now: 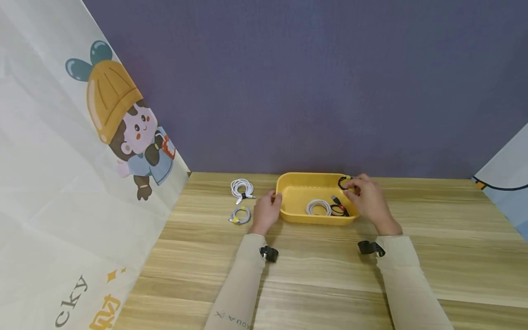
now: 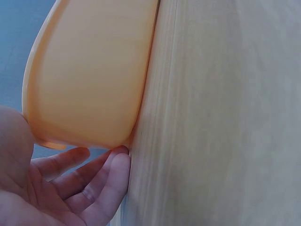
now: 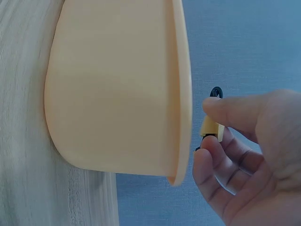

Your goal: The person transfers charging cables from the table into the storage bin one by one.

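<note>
A yellow plastic tray stands on the wooden table against the dark partition. My left hand grips its left end, thumb at the rim and fingertips low on the outer wall in the left wrist view. Over the tray's back right corner, my right hand pinches a small coiled black cable with a yellow tie between thumb and fingers. The right wrist view shows this cable just above the rim. Inside the tray lie a coiled white cable and a black cable with a red tie.
Left of the tray on the table are a coiled white cable with a black tie and a smaller grey coiled cable with a yellow tie. The dark partition rises directly behind the tray. A black cord runs at the far right edge.
</note>
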Available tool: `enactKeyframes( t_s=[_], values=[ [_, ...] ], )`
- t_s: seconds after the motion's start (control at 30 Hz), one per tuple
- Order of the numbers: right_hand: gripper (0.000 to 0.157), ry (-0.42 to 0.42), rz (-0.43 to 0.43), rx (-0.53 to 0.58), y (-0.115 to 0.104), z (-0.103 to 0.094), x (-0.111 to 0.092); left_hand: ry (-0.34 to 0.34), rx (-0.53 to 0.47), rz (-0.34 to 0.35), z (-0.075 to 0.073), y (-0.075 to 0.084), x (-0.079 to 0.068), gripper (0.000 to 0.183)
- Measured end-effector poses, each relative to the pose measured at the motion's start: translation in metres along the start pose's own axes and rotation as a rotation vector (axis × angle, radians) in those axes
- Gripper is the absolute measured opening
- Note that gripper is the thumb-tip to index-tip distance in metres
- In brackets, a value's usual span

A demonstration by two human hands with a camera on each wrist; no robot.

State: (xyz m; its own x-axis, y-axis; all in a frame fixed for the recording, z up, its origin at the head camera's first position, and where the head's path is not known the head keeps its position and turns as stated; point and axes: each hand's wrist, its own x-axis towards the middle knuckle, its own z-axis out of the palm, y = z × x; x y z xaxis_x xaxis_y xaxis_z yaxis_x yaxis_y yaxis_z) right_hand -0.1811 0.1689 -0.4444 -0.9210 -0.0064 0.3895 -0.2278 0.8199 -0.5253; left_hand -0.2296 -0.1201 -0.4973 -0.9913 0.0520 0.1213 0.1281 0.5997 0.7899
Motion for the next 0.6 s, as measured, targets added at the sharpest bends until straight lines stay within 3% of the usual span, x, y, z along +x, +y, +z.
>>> enactKeyframes(
  t_s=[0.6],
  values=[
    [0.011,-0.056,-0.007,-0.011,0.0037,0.0077,0.0065,0.011,0.016,-0.005,0.0050,0.0017,0.0042,0.042]
  ],
)
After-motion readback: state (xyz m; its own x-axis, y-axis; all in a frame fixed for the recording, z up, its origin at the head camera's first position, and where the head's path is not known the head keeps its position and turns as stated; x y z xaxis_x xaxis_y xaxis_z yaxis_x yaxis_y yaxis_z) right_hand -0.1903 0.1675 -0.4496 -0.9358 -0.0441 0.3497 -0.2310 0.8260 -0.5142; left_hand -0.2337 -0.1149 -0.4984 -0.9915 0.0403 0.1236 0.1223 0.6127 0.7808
